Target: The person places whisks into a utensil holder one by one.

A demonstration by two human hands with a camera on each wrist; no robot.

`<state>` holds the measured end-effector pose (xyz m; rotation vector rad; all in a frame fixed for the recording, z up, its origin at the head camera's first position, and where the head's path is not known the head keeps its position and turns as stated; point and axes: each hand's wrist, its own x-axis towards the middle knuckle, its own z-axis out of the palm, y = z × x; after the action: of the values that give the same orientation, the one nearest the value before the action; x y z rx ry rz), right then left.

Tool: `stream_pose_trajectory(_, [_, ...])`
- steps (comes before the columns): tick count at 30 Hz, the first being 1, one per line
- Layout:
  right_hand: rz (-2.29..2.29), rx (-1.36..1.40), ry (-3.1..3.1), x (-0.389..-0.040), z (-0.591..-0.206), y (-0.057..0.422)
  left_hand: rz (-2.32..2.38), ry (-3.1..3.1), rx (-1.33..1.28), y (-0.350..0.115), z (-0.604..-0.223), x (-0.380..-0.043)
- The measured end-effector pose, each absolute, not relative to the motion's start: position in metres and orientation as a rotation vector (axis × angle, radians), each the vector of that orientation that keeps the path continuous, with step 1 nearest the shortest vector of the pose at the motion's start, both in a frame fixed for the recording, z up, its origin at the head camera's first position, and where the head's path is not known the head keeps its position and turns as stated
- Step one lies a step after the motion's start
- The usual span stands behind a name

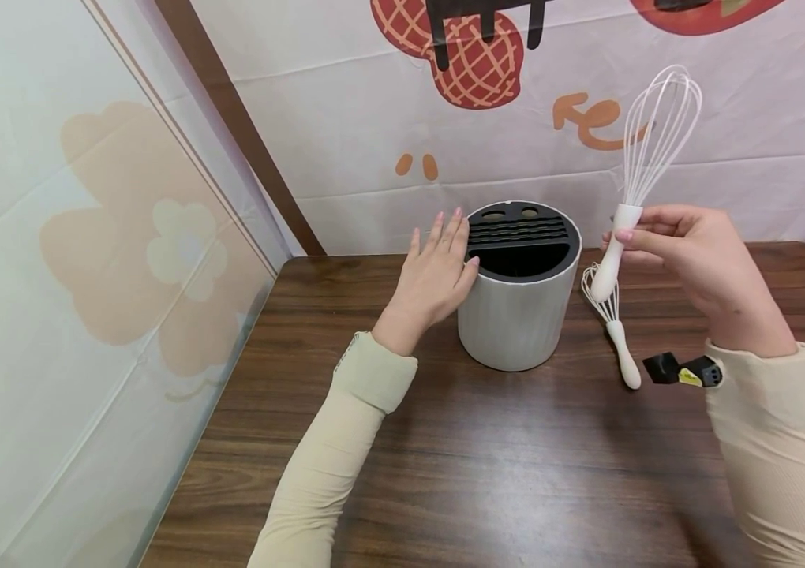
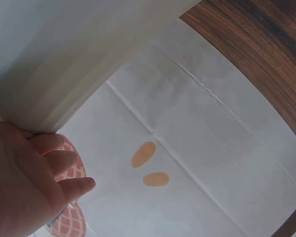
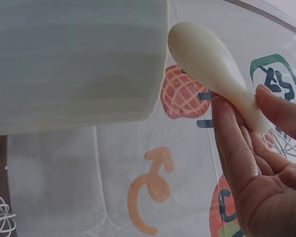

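Note:
A white whisk [image 1: 628, 213] is pinched by its handle between the thumb and fingers of my right hand [image 1: 701, 264], wires pointing up. It is held just right of a white round utensil holder [image 1: 514, 323] with a black slotted top [image 1: 519, 230]. My left hand [image 1: 434, 272] rests against the holder's left side and rim, its fingers straight. A smaller white whisk [image 1: 623, 351] lies on the table right of the holder, partly hidden behind the held whisk. In the right wrist view the whisk's handle [image 3: 207, 59] points toward the holder's wall [image 3: 79, 69].
The brown wooden table [image 1: 516, 473] ends at a white printed cloth [image 1: 346, 118] hanging behind it. Another pale cloth [image 1: 19, 331] with a flower print hangs on the left. A small black device [image 1: 683, 370] sits at my right wrist.

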<state>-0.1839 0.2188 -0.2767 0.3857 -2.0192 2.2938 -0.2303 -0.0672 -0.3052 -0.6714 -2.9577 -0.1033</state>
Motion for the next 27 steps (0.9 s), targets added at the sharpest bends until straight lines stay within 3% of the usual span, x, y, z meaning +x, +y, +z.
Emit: stream_pose_trajectory(27, [2.306, 0.468, -1.946, -0.187, -0.265, 0.189, -0.096, -2.967, -0.675, -0.067, -0.304, -0.228])
